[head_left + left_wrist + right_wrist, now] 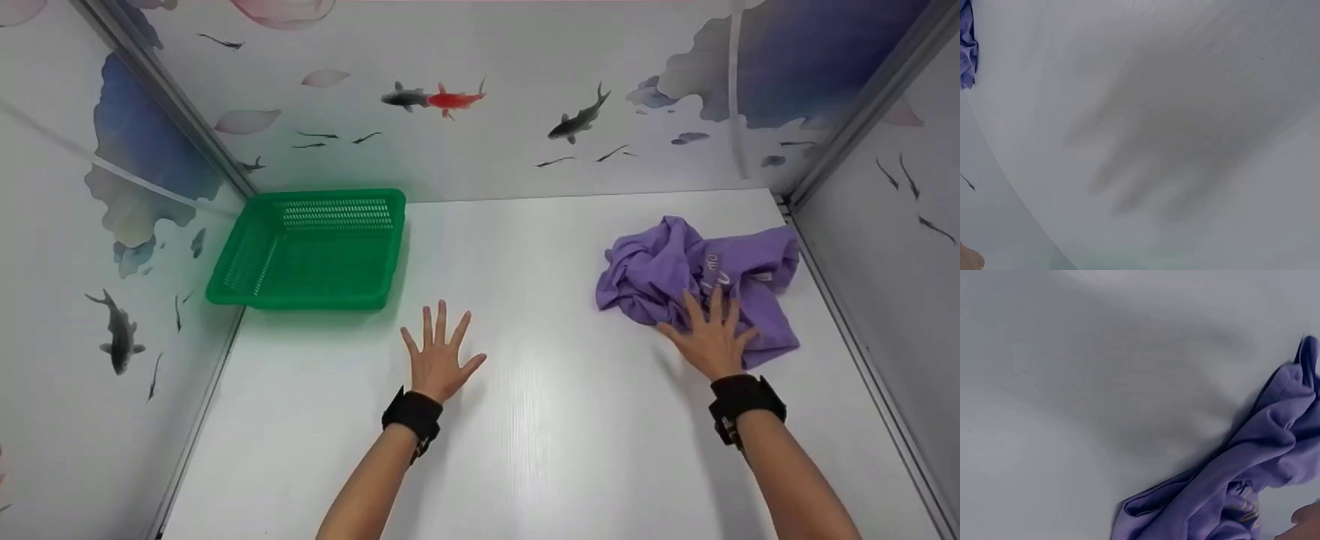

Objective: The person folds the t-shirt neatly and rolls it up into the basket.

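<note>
A crumpled purple cloth garment (652, 262) with pale lettering lies at the right of the white table. Over its near edge, in the head view, spreads my right hand (709, 345), fingers straight and apart, holding nothing. The right wrist view shows the garment's folds (1252, 450) and part of the hand (1303, 526) at the lower right corner. My left hand (439, 364) hovers above the table's middle with its fingers fanned out, casting a shadow there. Beyond it to the left stands a green plastic basket (322, 304) with slotted walls, nothing inside it.
The white table (525, 420) is enclosed by printed panels with fish and petals: a back wall (510, 45), a left wall (45, 247) and a right wall (907, 300). The basket sits in the back left corner. Black straps circle both wrists.
</note>
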Demonstrator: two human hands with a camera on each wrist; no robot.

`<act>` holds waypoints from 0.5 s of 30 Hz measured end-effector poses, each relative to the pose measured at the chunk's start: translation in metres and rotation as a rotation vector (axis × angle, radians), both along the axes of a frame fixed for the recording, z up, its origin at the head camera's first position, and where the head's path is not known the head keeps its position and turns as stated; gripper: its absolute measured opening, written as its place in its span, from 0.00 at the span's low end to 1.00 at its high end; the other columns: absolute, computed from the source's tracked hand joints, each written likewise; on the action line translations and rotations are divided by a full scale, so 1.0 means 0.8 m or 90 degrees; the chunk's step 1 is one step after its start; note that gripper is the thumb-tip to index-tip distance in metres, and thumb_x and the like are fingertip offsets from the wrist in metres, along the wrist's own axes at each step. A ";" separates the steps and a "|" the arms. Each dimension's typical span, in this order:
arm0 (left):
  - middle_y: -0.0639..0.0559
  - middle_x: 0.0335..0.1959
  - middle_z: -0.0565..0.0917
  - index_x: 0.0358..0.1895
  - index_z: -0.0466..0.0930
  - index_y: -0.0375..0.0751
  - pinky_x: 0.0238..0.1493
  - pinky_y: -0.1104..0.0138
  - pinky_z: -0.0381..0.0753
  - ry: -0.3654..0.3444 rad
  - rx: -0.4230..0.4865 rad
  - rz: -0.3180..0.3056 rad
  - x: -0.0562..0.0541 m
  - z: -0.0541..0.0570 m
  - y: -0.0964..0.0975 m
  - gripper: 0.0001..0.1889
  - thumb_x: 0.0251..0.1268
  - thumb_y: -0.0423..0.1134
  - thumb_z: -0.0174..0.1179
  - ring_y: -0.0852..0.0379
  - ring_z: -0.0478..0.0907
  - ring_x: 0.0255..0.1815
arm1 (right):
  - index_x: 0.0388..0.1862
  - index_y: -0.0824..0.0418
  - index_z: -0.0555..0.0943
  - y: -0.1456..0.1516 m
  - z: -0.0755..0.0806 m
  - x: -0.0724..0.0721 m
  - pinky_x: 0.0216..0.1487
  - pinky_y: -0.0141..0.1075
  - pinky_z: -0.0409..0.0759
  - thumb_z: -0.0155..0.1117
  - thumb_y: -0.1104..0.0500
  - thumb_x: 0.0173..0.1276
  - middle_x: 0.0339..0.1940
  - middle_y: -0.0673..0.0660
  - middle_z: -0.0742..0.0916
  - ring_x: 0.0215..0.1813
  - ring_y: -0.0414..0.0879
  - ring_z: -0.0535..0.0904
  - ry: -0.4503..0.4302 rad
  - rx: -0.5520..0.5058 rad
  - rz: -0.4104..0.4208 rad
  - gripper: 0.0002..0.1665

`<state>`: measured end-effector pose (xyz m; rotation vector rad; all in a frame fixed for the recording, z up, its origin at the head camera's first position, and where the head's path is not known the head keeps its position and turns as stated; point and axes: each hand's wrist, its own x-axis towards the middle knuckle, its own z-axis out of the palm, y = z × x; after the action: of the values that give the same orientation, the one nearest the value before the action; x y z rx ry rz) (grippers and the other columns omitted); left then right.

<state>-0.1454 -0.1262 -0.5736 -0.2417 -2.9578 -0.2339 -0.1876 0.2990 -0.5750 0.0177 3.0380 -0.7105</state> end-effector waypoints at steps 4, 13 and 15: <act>0.36 0.76 0.55 0.73 0.65 0.51 0.63 0.27 0.46 0.021 0.016 0.006 0.007 -0.005 -0.005 0.38 0.61 0.62 0.59 0.33 0.49 0.75 | 0.79 0.60 0.46 0.021 0.003 -0.028 0.55 0.81 0.31 0.53 0.31 0.67 0.75 0.78 0.39 0.72 0.80 0.30 -0.050 -0.051 -0.081 0.56; 0.36 0.76 0.55 0.72 0.66 0.50 0.62 0.27 0.46 0.013 0.033 0.039 0.024 -0.016 -0.014 0.37 0.62 0.61 0.59 0.33 0.49 0.75 | 0.80 0.56 0.40 0.030 -0.008 -0.076 0.52 0.83 0.32 0.54 0.29 0.65 0.73 0.77 0.30 0.69 0.84 0.28 -0.188 -0.103 -0.125 0.59; 0.35 0.75 0.55 0.72 0.66 0.49 0.62 0.27 0.46 0.008 0.041 0.047 0.023 -0.017 -0.016 0.37 0.62 0.61 0.59 0.33 0.49 0.75 | 0.79 0.58 0.42 0.029 -0.015 -0.082 0.53 0.83 0.34 0.53 0.30 0.66 0.73 0.79 0.33 0.69 0.84 0.30 -0.216 -0.105 -0.116 0.57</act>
<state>-0.1268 -0.1392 -0.5874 -0.1258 -2.9334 -0.3165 -0.2528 0.3226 -0.5869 0.3757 2.6699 -0.8676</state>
